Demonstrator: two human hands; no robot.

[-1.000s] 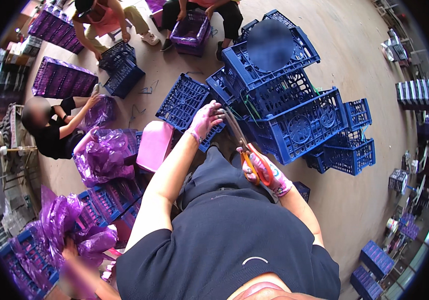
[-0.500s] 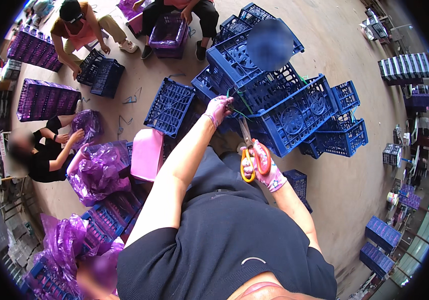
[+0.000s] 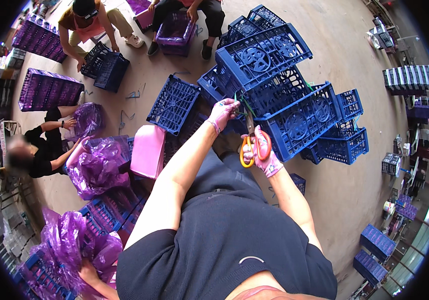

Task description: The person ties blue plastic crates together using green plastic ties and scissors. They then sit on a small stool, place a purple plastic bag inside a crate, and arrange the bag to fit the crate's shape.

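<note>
My left hand [image 3: 224, 111], in a pink patterned glove, is closed on a thin green strap [image 3: 246, 104] beside a heap of blue plastic crates [image 3: 297, 122]. In my right hand [image 3: 269, 162], gloved alike, is a pair of scissors [image 3: 250, 121] with orange and yellow handles. The blades point up toward the strap, just right of my left hand. Whether they touch the strap, I cannot tell. Several crates lie tilted over one another, the topmost crate [image 3: 264, 55] on its side.
A separate blue crate [image 3: 173, 105] and a pink block-shaped stack [image 3: 148, 151] lie left of my arm. Purple plastic film [image 3: 99, 167] covers crates farther left, where people work. Strap scraps [image 3: 133, 94] litter the floor. More crates [image 3: 378, 242] stand along the right side.
The scissors have moved up toward the strap, closer to my left hand. My left hand keeps hold of the strap. At lower left, another person's arm has shifted against the purple film.
</note>
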